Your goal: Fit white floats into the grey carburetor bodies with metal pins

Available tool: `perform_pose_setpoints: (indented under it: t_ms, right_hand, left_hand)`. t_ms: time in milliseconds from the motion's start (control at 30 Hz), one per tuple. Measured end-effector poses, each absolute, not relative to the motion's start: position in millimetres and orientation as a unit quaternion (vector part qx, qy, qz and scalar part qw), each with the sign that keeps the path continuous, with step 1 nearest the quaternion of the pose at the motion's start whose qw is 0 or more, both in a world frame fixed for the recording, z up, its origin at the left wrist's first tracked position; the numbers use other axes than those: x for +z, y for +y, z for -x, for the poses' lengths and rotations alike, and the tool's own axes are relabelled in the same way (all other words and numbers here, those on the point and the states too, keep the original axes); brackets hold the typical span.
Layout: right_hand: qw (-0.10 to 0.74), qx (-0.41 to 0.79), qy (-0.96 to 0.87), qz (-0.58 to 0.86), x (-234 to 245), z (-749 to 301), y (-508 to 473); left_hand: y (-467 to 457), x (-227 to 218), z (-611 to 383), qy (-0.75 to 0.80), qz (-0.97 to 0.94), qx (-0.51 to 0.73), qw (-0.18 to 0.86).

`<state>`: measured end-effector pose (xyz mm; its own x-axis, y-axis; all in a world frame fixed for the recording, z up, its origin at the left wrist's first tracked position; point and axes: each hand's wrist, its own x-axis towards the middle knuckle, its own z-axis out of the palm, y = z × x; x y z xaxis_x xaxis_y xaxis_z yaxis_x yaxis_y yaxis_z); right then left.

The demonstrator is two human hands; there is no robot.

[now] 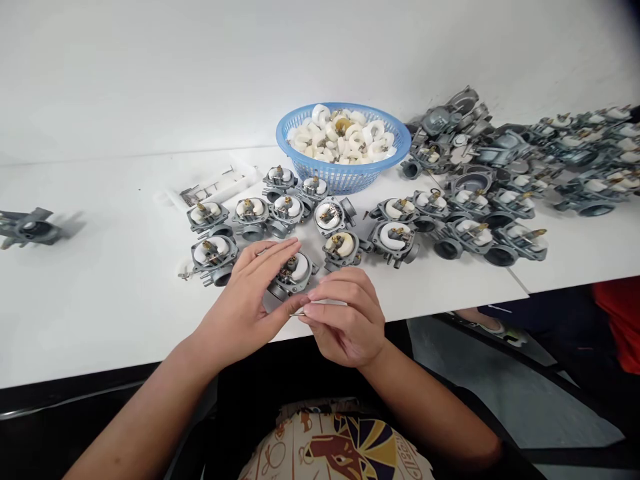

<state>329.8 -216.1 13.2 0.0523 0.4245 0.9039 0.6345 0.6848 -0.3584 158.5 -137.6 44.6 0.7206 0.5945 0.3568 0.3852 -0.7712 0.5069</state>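
My left hand (250, 297) cups a grey metal carburetor body (294, 272) with a white float, near the front edge of the white table (100, 293). Its fingers lie over the part and its thumb meets my right hand. My right hand (345, 320) is curled just in front of the part, pinching a thin metal pin (299, 314) between thumb and fingers. Several more carburetor bodies (280, 213) with white floats lie in a cluster just beyond my hands.
A blue plastic basket (305, 127) of white floats stands behind the cluster. A large pile of grey carburetor bodies (505, 173) covers the right of the table. A white tray (220, 183) lies left of the basket, and one lone body (30, 228) at far left.
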Motion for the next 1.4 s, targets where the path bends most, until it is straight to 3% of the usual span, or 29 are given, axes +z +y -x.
perform_pose_setpoints:
  t_ms: [533, 767, 900, 1067, 1400]
  right_hand:
    - [0.587, -0.084, -0.662, 0.458, 11, -326, -213]
    - [0.583, -0.105, -0.652, 0.473, 12, -326, -215]
    - [0.602, -0.052, -0.625, 0.494, 13, -326, -216]
    - [0.606, 0.018, -0.612, 0.508, 13, -328, -220]
    - [0.576, 0.053, -0.62, 0.53, 6, -335, -220]
  left_hand:
    - [-148, 30, -164, 0.348, -0.847, 0.366, 0.167]
    - [-154, 26, -171, 0.398, -0.78, 0.407, 0.26]
    - [-153, 31, -176, 0.404, -0.761, 0.395, 0.319]
    - [-151, 40, -180, 0.415, -0.774, 0.351, 0.323]
    - [-148, 30, -172, 0.418, -0.749, 0.383, 0.343]
